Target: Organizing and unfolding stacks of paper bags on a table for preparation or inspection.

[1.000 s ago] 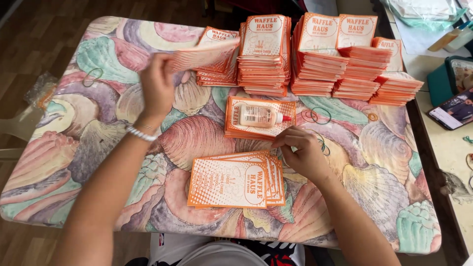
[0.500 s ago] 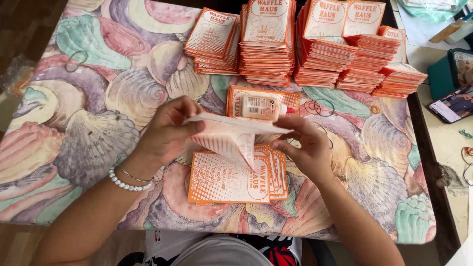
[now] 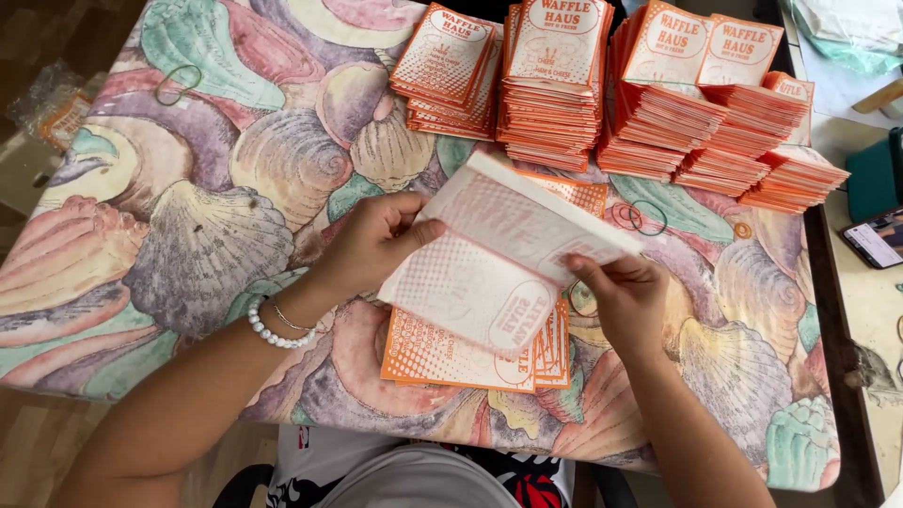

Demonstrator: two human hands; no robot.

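Both hands grasp 1 flat orange-and-white paper bag (image 3: 499, 259), held tilted above the table. The left hand (image 3: 372, 240) pinches its edge at 9 o'clock; the right hand (image 3: 625, 301) grips the edge at 3 o'clock, fingers curled under. Directly beneath lies a small pile of matching orange paper bags (image 3: 451, 353) on the seashell-print tablecloth (image 3: 216, 216). At 12 o'clock stand 4 tall stacks of orange bags (image 3: 555, 80). Likely risk: thin paper could crease or tear if the hands pull apart unevenly.
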